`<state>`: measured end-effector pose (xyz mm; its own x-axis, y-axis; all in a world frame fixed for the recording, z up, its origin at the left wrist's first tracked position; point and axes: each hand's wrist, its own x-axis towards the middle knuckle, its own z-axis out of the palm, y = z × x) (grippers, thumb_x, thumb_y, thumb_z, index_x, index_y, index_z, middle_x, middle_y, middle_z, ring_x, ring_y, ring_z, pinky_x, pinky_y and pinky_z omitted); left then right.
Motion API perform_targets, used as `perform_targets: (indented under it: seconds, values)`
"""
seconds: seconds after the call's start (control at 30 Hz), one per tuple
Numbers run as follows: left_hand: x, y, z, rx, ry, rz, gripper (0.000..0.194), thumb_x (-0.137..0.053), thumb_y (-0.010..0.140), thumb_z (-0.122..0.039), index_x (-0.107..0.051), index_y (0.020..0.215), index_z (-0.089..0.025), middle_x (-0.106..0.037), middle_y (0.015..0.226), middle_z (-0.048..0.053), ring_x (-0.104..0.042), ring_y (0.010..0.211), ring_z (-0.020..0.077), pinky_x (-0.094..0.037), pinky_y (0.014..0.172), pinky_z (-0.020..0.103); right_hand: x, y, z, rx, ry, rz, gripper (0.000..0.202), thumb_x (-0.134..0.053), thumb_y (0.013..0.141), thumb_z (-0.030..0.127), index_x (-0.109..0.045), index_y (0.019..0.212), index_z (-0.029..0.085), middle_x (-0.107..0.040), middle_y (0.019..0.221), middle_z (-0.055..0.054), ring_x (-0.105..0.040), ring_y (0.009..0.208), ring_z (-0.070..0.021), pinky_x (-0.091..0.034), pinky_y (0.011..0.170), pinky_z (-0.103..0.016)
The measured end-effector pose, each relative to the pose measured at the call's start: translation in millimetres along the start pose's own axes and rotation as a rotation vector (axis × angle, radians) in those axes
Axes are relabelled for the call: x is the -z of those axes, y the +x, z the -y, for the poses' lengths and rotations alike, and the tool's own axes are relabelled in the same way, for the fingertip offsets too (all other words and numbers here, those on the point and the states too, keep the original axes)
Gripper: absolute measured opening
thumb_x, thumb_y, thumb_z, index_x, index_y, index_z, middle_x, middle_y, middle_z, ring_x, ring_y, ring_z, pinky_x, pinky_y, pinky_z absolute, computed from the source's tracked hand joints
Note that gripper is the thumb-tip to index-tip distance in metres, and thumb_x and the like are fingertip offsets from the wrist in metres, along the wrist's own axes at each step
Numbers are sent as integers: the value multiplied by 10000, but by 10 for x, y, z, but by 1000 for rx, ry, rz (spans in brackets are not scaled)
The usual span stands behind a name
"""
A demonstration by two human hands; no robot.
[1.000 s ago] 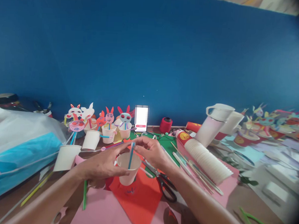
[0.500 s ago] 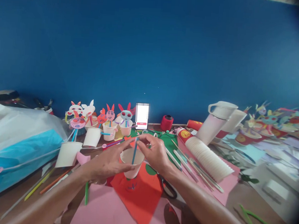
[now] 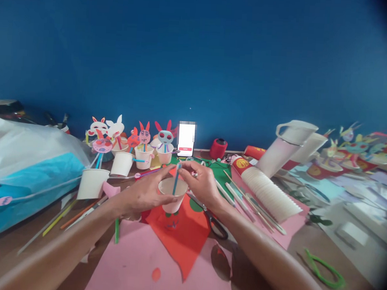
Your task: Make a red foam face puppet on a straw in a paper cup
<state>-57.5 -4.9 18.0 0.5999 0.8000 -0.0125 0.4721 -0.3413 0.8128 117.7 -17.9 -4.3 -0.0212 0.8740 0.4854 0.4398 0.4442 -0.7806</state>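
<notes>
My left hand [image 3: 145, 189] is wrapped round the side of a white paper cup [image 3: 173, 204], thumb at the front and fingers behind. The cup is held a little tilted above a red-orange paper sheet [image 3: 182, 239]. A blue straw [image 3: 176, 181] stands inside the cup, its lower end against the inner wall. My right hand [image 3: 200, 178] pinches the straw's top end between thumb and fingers. Black-handled scissors [image 3: 218, 227] lie beside my right forearm. Beneath the red-orange sheet is pink paper [image 3: 125, 262].
Several cups with paper animal heads, such as a rabbit-eared one [image 3: 165, 137], stand at the back left. A phone [image 3: 186, 140] is upright against the wall. To the right lie a stack of paper cups [image 3: 268, 196], a white jug [image 3: 286, 145] and a green pipe cleaner [image 3: 326, 273].
The whole scene sits slightly higher in view, as the camera has tipped down. Both hands keep their hold on the cup and the straw, with little movement.
</notes>
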Motion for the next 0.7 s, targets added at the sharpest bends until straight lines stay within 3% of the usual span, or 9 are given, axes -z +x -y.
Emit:
perform_targets:
  seconds: [0.13,0.33,0.5,0.7]
  values:
    - [50,36,41,-58,41,-5,693,-629,684,-386,-341,1309,-300,-372,1380,37,-354,1240,285,-310,1000,419,30,18,7,-25,69,-22,227,-511,808,285,-606,995,199,-655,920,-37,-583,834,-162,-436,753,-274]
    - [263,83,191,-10,-100,-51,761,-634,687,-417,-284,1339,-242,-378,1372,98,-315,1260,301,-334,994,442,161,141,-106,-115,171,-91,235,-500,796,323,-612,925,161,-650,825,-39,-584,754,-151,-450,690,-262]
    - [462,60,310,77,-267,-21,781,-623,714,-412,-221,1357,-224,-370,1369,142,-318,1255,306,-374,958,424,187,216,-319,-248,276,-23,216,-526,762,320,-617,863,153,-648,754,-32,-584,680,-142,-451,616,-252]
    - [503,39,345,131,-419,-36,862,-641,712,-385,-140,1374,-155,-331,1372,204,-340,1246,291,-327,987,443,158,211,-390,-283,309,74,206,-550,733,320,-628,814,146,-641,715,-28,-565,624,-125,-446,613,-255]
